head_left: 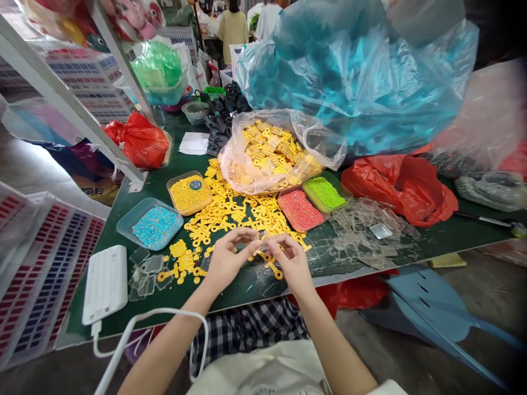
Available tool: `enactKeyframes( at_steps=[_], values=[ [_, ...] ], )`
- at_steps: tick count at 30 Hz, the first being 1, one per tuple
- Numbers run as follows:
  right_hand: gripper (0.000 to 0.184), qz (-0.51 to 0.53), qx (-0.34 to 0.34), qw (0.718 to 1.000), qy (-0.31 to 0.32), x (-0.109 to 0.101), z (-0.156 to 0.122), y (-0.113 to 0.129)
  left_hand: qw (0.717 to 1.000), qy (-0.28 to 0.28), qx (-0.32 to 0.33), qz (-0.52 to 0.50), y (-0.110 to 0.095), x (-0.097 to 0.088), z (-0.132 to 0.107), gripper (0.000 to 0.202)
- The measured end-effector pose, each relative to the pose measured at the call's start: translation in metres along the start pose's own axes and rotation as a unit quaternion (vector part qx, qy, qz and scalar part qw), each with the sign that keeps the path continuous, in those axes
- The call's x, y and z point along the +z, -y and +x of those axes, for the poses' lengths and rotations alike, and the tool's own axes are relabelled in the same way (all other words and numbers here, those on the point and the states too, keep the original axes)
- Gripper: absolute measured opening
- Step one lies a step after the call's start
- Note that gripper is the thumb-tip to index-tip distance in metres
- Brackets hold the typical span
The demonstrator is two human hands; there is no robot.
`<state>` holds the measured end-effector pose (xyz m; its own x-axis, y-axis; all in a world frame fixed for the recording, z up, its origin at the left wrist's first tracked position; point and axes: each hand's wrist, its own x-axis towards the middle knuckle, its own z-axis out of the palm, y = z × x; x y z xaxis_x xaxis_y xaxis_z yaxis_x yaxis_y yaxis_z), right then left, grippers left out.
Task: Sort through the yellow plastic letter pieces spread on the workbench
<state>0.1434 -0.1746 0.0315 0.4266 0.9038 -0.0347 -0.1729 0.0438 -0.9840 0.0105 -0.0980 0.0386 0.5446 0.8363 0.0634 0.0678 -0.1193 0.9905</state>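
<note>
My left hand (227,257) and my right hand (291,261) meet above the near edge of a green table (123,192), fingers curled and pinched together around something small I cannot make out. Under and beyond them lies a spread of yellow plastic parts (234,211). A clear bag (267,151) full of the same yellow parts sits behind the pile. Around it stand small trays of beads: yellow (190,193), blue (155,226), red (301,210) and green (326,192).
A white power bank (105,282) with a cable lies at the near left. Clear plastic pieces (370,230) cover the right side. Red bags (405,186) and a big blue bag (354,71) crowd the back. People stand far behind.
</note>
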Motion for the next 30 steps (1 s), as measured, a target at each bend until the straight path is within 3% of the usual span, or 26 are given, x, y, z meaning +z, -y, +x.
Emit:
enactKeyframes(
  at_steps=[4, 7, 12, 16, 19, 21, 23, 25, 27, 30],
  values=[
    [0.03, -0.051, 0.019, 0.993, 0.103, 0.003, 0.004, 0.002, 0.991, 0.103, 0.01, 0.083, -0.007, -0.02, 0.008, 0.03],
    [0.035, -0.029, 0.049, 0.991, 0.118, 0.012, 0.011, -0.002, 0.977, 0.15, 0.042, 0.147, -0.012, -0.035, 0.012, 0.03],
    [0.047, -0.006, 0.066, 0.996, 0.055, 0.032, 0.021, -0.015, 0.974, 0.06, 0.064, 0.209, 0.003, -0.046, 0.002, 0.044],
    [0.049, -0.008, 0.077, 0.994, 0.077, 0.042, 0.021, -0.024, 0.965, 0.025, 0.075, 0.251, 0.023, -0.054, -0.009, 0.047],
    [0.042, -0.141, 0.032, 0.984, 0.104, 0.038, 0.02, -0.03, 0.948, 0.038, 0.085, 0.305, 0.032, -0.067, -0.009, 0.041],
    [0.036, -0.315, -0.053, 0.943, 0.089, 0.031, 0.021, -0.034, 0.927, 0.052, 0.092, 0.36, 0.037, -0.077, -0.005, 0.042],
    [0.037, -0.46, -0.146, 0.871, 0.092, 0.024, 0.024, -0.039, 0.905, 0.055, 0.086, 0.414, 0.043, -0.084, -0.001, 0.041],
    [0.042, -0.531, -0.206, 0.812, 0.129, 0.018, 0.026, -0.044, 0.89, 0.053, 0.074, 0.448, 0.049, -0.086, 0.001, 0.04],
    [0.041, -0.564, -0.235, 0.775, 0.161, 0.016, 0.028, -0.048, 0.882, 0.055, 0.066, 0.463, 0.055, -0.084, 0.001, 0.04],
    [0.039, -0.59, -0.248, 0.749, 0.175, 0.015, 0.03, -0.053, 0.879, 0.061, 0.06, 0.47, 0.059, -0.08, -0.001, 0.04]
  ],
)
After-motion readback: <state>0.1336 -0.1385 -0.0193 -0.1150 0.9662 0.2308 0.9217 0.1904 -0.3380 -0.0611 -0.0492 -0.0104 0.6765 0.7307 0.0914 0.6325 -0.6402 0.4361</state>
